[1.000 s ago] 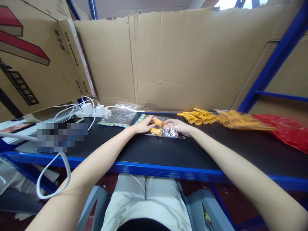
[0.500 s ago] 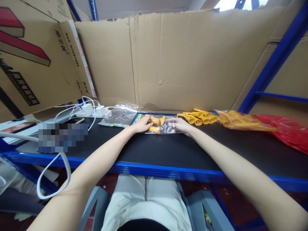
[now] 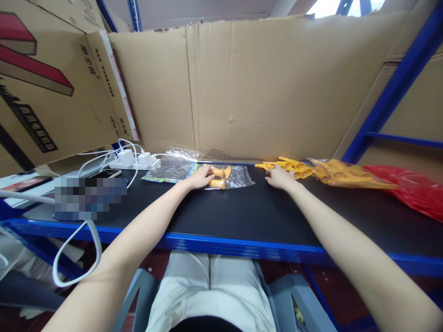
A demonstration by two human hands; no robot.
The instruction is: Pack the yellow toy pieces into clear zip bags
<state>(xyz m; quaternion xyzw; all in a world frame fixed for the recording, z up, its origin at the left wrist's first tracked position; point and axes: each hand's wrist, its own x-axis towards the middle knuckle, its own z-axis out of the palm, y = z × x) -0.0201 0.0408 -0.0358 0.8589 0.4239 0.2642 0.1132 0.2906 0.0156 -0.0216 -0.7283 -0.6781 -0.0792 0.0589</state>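
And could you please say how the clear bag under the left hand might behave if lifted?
The clear bag would probably flop, its film looking thin and creased. Its shine suggests it may be slippery. The orange pieces by the left hand might make that end sag.

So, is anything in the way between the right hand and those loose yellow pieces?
Nothing visible: the right hand is at the front of the loose yellow pieces, partly hiding them; touch is unclear. The clear bag lies to the left.
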